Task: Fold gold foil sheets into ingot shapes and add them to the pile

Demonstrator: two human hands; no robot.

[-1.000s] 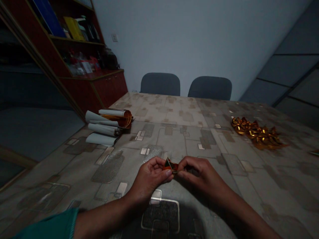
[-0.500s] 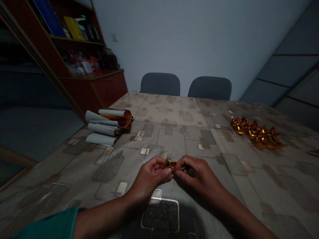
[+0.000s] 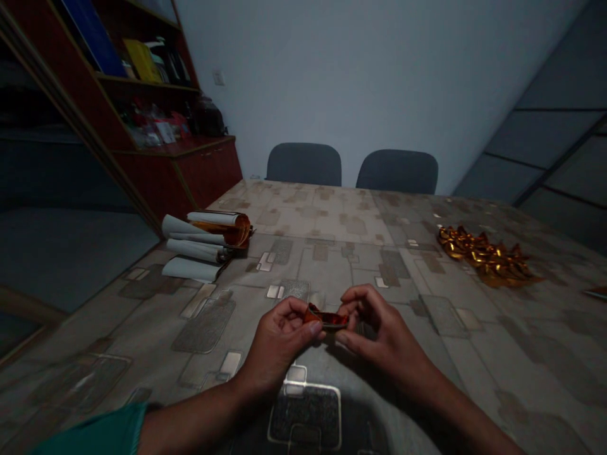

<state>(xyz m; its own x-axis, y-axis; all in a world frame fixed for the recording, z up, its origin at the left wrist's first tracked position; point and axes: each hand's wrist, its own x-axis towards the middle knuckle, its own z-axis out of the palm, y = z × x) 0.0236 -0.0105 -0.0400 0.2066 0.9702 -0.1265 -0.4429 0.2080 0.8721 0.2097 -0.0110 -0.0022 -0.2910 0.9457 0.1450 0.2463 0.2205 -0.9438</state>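
Note:
Between my two hands, above the near middle of the table, is a small folded piece of gold foil paper [image 3: 333, 320], boat-like, with a reddish sheen inside. My left hand [image 3: 287, 332] pinches its left end between thumb and fingers. My right hand [image 3: 372, 325] is around its right end, the fingertips touching the edge and the thumb below. To the right lies a cluster of shiny folded gold foil pieces [image 3: 484, 253]. On the left rest curled foil sheets with pale backs [image 3: 199, 246], rolled together in a loose stack.
A patterned cloth covers the table [image 3: 322, 218]. Two grey chairs [image 3: 303, 164] stand at its far side. To the left is a reddish wooden cabinet [image 3: 208, 167] with loaded shelves. A flat thing [image 3: 596, 292] lies at the right edge.
The foil piece has turned from an upright pointed shape to a longer, flatter one. My right fingers have spread from a tight pinch and shifted slightly right.

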